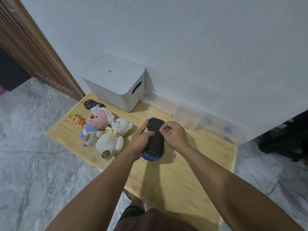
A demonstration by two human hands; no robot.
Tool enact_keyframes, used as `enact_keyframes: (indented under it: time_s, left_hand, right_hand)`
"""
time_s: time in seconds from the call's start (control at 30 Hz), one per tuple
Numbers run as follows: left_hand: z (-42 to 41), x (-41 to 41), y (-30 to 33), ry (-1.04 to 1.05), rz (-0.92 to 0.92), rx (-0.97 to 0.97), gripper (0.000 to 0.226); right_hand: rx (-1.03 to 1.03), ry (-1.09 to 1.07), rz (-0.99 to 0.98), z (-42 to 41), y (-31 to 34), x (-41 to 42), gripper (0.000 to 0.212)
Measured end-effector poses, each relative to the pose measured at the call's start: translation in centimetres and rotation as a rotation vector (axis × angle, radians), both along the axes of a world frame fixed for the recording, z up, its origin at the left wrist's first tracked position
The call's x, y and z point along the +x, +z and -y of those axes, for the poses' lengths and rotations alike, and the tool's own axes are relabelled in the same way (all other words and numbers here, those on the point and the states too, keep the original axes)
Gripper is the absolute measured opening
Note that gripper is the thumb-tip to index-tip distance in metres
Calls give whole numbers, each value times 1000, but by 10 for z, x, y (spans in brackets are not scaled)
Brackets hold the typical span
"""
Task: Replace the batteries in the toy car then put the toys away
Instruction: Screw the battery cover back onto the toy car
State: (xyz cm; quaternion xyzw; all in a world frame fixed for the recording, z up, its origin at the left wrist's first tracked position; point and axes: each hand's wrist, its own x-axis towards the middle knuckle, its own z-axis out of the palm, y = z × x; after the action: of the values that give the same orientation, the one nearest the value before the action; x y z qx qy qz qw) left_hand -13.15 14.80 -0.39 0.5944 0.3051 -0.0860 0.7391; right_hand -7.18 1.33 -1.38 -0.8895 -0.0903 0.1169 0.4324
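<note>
While both hands work at it, the toy car [154,139] lies upside down on the wooden desk [175,177], its black underside up and a rim of blue body showing at the near end. The left hand [140,139] clasps the car's left flank, thumb laid across the underside and fingers wrapped under where they cannot be seen. The right hand [173,134] rests on the car's far right part with fingertips pinched together over the underside; whether they nip anything is too small to tell. No battery cover can be made out. Just left of the left hand lie a white teddy bear [110,139] and a pink-faced plush [97,121], touching each other. Further left sits a small figurine [77,118], and beyond the plush a black remote [90,104], partly hidden by it. Beyond the hands, against the wall, stands a white lidded box [115,80]; right of it clear plastic containers [188,115] hold blurred bluish things.
</note>
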Motion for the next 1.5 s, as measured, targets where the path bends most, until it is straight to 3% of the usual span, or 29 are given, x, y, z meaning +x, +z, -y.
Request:
enact_keyframes:
  time_s: [0.7, 1.03, 1.1, 1.27, 1.37, 1.5]
  left_hand:
    - [4, 7, 10, -10, 13, -13, 57]
    - [7, 8, 16, -16, 29, -17, 56]
    - [7, 9, 16, -8, 27, -28, 57]
    - [4, 13, 20, 10, 17, -34, 61]
    - [2, 16, 25, 12, 6, -30, 63]
    - [2, 20, 35, 15, 0, -25, 50]
  right_hand:
    - [24, 33, 204, 10, 1, -6, 14]
    - [-112, 135, 325, 13, 9, -6, 21]
    - [-51, 83, 251, 13, 15, -5, 25]
    - [205, -250, -218, 15, 43, 14, 33]
    - [365, -280, -259, 14, 55, 26, 39]
    - [630, -232, -189, 6, 77, 27, 21]
